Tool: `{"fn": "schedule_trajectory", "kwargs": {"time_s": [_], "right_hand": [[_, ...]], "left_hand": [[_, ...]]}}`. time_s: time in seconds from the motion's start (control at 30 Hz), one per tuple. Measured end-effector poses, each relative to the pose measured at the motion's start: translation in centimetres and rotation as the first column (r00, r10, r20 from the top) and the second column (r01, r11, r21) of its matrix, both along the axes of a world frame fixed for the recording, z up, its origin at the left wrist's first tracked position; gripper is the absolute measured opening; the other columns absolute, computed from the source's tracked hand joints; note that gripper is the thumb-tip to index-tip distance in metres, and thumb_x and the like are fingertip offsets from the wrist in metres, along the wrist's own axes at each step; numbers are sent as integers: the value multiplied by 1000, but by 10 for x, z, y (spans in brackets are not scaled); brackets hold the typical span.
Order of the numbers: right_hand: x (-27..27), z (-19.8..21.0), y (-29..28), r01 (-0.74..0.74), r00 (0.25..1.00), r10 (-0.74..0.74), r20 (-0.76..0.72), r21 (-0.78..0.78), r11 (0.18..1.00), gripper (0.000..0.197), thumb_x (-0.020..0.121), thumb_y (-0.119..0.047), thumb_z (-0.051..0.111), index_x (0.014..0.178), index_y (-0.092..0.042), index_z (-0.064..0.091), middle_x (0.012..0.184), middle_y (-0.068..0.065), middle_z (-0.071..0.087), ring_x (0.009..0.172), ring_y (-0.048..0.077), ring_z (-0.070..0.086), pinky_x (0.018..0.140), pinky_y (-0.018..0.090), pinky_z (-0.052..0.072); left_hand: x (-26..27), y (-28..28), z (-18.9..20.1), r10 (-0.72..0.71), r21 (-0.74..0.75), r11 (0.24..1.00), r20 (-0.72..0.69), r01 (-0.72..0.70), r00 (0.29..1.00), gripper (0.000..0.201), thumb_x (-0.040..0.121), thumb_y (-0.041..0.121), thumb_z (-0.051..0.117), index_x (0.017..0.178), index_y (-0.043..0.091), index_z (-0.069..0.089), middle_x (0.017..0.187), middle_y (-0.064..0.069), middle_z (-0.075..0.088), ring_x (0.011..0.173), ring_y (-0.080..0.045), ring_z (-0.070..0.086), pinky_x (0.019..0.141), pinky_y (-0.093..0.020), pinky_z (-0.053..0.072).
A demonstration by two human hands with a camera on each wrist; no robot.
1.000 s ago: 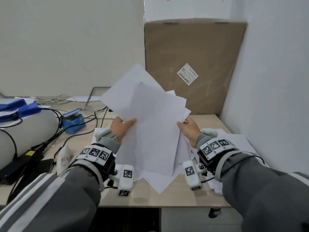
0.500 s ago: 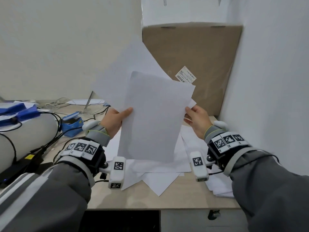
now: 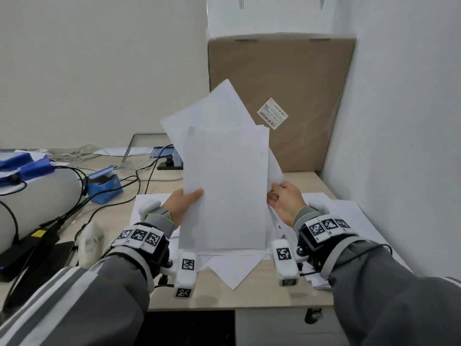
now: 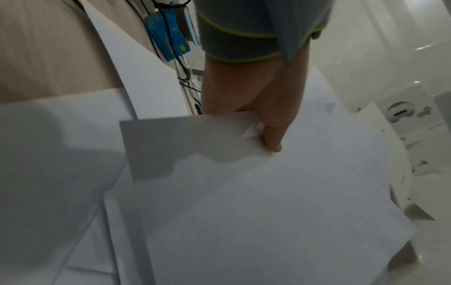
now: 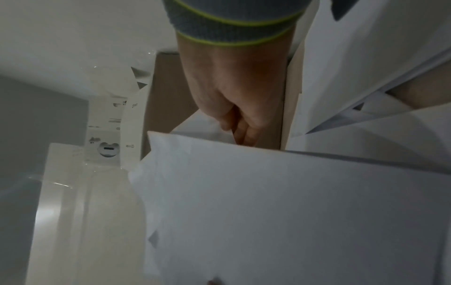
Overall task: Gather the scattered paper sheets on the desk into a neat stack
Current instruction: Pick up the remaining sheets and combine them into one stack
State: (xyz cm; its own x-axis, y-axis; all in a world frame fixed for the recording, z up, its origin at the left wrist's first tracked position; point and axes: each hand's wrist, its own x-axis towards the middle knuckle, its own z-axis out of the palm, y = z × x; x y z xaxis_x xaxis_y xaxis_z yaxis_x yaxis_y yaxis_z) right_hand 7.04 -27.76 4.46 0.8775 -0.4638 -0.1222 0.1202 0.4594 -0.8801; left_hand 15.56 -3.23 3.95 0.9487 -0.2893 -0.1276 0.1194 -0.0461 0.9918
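1. Where the desk (image 3: 249, 295) edge lies nearest the camera, two grey sleeves (image 3: 374, 283) are seen, each wrist fitted with a band of black-and-white markers.
2. A bundle of paper sheets (image 3: 224, 191) is held upright between both hands, its lower edge close to or touching the loose sheets (image 3: 234, 273) that lie spread on the desk beneath it; contact cannot be told for certain.
3. The bundle's left edge is gripped by the left hand (image 3: 182, 203), with the thumb (image 4: 270, 138) laid across the front sheet and the other fingers hidden behind the paper.
4. The right edge is held by the right hand (image 3: 287, 201), whose fingers (image 5: 244, 133) are curled round the sheets at the side; the exact grip is blurred in the right wrist view.
5. The sheets in the bundle are not squared: one sheet at the back (image 3: 212, 108) is turned at an angle, and its corner stands above the rest.
6. More paper (image 3: 349, 216) lies flat on the desk to the right, partly under the right forearm.
7. To the left, a blue box (image 3: 104, 181) and black cables (image 3: 74, 203) are seen beside a large grey cylinder (image 3: 32, 196).
8. Behind the bundle, a brown cardboard box (image 3: 299, 83) with a barcode label (image 3: 272, 113) stands against the wall, and a white box (image 3: 262, 13) is set on top of it.
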Motion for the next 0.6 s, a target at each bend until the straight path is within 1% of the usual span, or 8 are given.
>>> {"fn": "schedule_trajectory", "kwargs": {"time_s": [0.1,0.17,0.27,0.37,0.43,0.47,0.53,0.6], "right_hand": [[-8,-18,-5,-108,984,94,-149,-85,991,21,98,1,42,81,-8,50,69,9,50,59,19,48,66,33,55],[-13,-29,-6,-196,956,155,-248,-148,969,15,95,3,47,98,-3,60,83,11,64,69,21,60,66,31,57],[-17,-35,-8,-336,887,240,-393,-196,921,21,91,9,46,93,-5,61,88,11,66,75,21,62,66,27,55],[-23,-36,-16,-503,773,281,-569,-280,818,21,85,5,51,85,-14,60,93,7,65,79,17,59,67,25,48],[-24,-29,-25,-477,804,251,-539,-333,813,27,83,4,48,89,-18,63,95,2,64,85,15,55,73,26,42],[-23,-24,-29,-437,836,236,-495,-341,833,32,85,0,46,99,-22,65,102,-2,64,91,14,55,81,29,39],[-23,-11,-36,-403,881,270,-389,-315,859,32,92,-28,52,124,-27,57,121,-8,61,110,11,53,98,36,31],[-18,2,-38,-452,875,326,-358,-360,816,84,69,-65,68,140,-29,40,137,-10,52,125,10,47,107,41,23]], "left_hand": [[-1,-1,-6,-18,-87,996,-30,15,999,38,94,24,56,123,-2,56,115,-20,64,98,-34,62,96,-49,48],[-5,-3,-10,-44,-159,987,-52,35,998,39,95,22,54,125,-2,55,119,-20,63,101,-33,62,95,-46,49],[-7,-6,-15,-87,-192,979,-55,75,995,38,95,20,54,127,-2,55,122,-20,63,106,-35,62,93,-44,51],[-7,-7,-17,-86,-161,984,-32,80,996,34,94,12,56,124,-3,56,123,-22,62,105,-36,62,93,-46,51],[-7,-6,-15,-61,-157,986,1,61,998,33,92,10,58,122,-3,57,122,-22,63,107,-37,62,92,-45,51],[-7,-5,-13,-56,-165,985,20,58,998,32,92,9,58,122,-3,58,121,-22,64,108,-37,62,91,-44,52],[-7,-2,-7,-64,-176,982,54,73,996,32,91,8,58,121,-3,58,118,-20,65,105,-36,63,89,-41,53],[-8,1,1,-92,-190,976,85,107,992,31,90,7,60,120,-2,59,114,-17,67,100,-31,65,85,-38,55]]}}
